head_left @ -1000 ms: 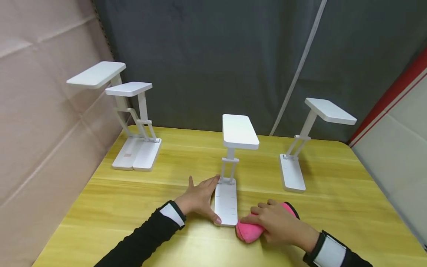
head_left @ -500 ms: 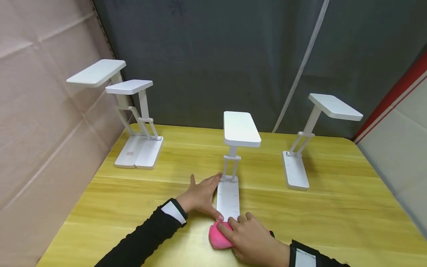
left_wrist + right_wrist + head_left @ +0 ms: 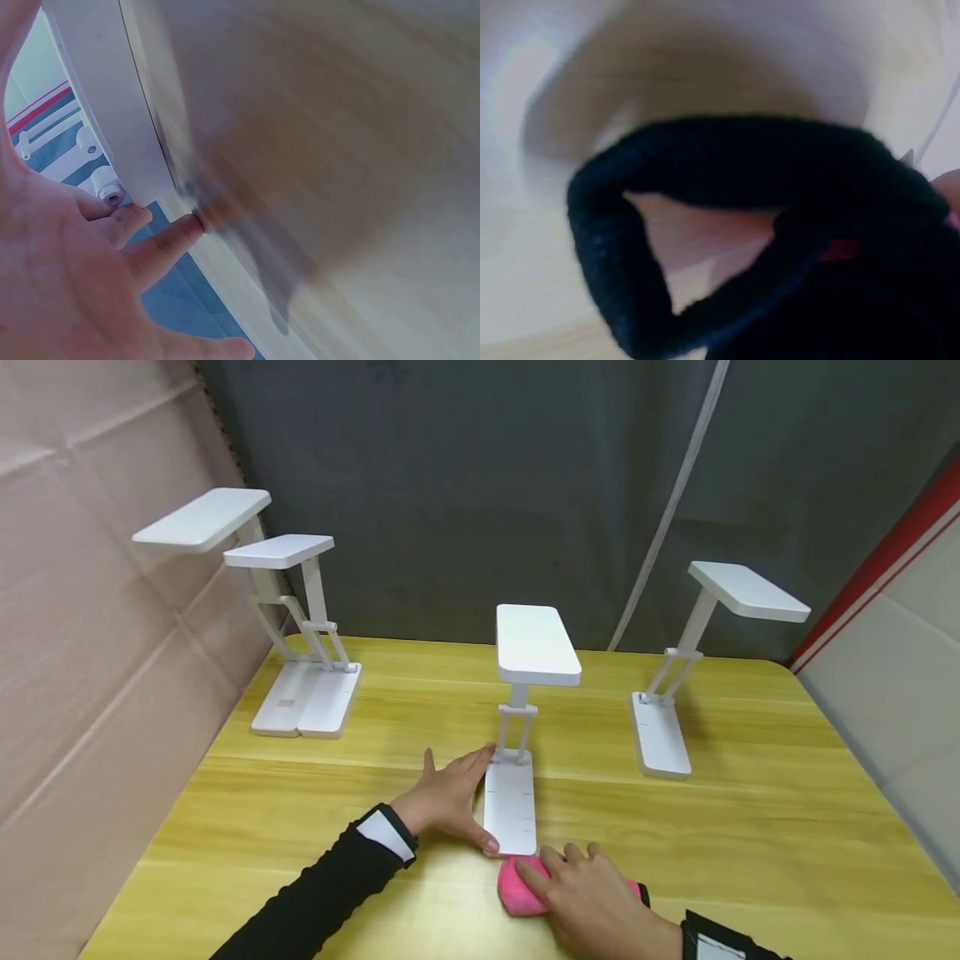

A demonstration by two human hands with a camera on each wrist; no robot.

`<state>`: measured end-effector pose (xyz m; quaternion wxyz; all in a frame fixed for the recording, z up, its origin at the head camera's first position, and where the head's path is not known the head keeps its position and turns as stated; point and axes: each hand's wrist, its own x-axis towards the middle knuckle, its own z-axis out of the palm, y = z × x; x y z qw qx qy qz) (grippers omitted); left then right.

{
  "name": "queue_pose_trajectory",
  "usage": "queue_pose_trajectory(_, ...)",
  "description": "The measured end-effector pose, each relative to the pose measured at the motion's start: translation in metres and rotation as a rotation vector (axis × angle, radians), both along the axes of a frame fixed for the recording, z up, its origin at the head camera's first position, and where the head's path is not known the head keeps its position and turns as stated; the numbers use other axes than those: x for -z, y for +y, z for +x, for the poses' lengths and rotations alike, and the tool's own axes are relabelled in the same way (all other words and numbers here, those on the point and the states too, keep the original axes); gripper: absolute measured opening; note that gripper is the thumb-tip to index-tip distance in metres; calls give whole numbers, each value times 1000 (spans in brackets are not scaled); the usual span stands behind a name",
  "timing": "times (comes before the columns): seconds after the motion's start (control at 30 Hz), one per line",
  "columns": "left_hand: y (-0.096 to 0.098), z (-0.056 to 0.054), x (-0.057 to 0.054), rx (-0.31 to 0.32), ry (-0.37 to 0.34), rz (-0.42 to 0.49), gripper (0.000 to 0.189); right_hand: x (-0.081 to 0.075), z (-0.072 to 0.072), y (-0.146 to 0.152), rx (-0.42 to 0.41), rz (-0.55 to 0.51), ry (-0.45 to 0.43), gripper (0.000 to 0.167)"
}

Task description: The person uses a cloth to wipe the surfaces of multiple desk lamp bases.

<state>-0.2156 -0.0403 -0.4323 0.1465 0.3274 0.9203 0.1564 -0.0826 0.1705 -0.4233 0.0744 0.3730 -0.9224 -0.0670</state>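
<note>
A white folding desk lamp (image 3: pixel 537 645) stands unfolded at the middle of the table, its flat base pointing towards me. My left hand (image 3: pixel 447 797) spans the base's left side, thumb at the near corner and fingertips by the hinge end. In the left wrist view, two fingertips (image 3: pixel 135 217) meet the corner of the base. My right hand (image 3: pixel 592 893) grips a bunched pink cloth (image 3: pixel 519 891) with black edging, against the near end of the base. A black loop (image 3: pixel 727 161) of the cloth fills much of the right wrist view, and most of that hand is hidden there.
Two more white desk lamps (image 3: pixel 277 552) (image 3: pixel 201 520) stand side by side at the back left. Another lamp (image 3: pixel 750 592) is at the right. A grey curtain (image 3: pixel 450 485) closes off the back of the yellow wooden table (image 3: pixel 757 860); pale cloth (image 3: pixel 112 635) hangs at left.
My right hand has slid the pink cloth from beside the base's right corner leftwards along its near end, then partly back to the right. The left hand stays at the base.
</note>
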Motion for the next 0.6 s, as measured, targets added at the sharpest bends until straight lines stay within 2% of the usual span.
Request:
queue_pose_trajectory(0.17,-1,-1,2,-3,-5,5,138,-4,3,10,39,-4,-29,44)
queue_pose_trajectory(0.3,-1,-1,3,-3,-17,19,138,-12,2,16,82,24,-71,41)
queue_pose_trajectory(0.37,-1,0,3,-4,-21,23,138,-17,1,19,68,48,-78,41)
queue_pose_trajectory(0.47,-2,0,4,-2,-16,24,138,-21,-2,19,-41,90,-52,46)
queue_pose_trajectory(0.6,-1,-1,3,3,-3,26,138,-13,-4,8,-221,99,62,51)
